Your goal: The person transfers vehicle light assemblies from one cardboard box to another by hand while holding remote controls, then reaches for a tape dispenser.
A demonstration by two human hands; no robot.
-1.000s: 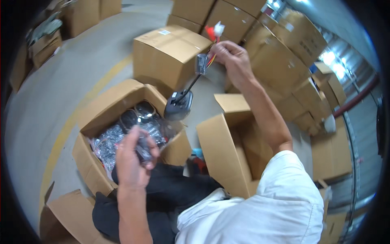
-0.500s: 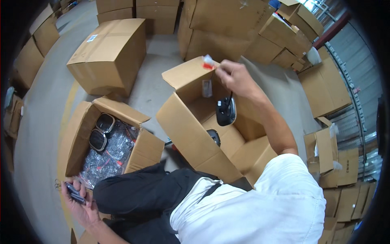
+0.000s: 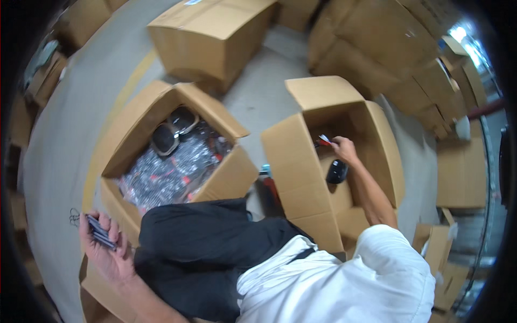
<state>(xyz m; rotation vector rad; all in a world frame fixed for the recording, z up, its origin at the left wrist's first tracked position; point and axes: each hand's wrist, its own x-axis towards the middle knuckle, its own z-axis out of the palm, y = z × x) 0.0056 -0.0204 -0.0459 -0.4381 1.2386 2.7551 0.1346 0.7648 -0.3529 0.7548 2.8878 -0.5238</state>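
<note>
Smooth grey floor (image 3: 70, 140) underfoot; we log a yellow painted stripe (image 3: 134, 74) along it. Standing directly on it, we note an open brown cardboard box (image 3: 229, 172) at left, a second open brown cardboard box (image 3: 296, 172) right of it, a closed brown cardboard carton (image 3: 199, 54) beyond, and large brown cardboard cartons (image 3: 371, 54) farther right.

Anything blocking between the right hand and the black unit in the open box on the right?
Nothing visible. The right hand pinches wires with red and white ends inside the open box; the black unit shows just below it in the view.
</note>
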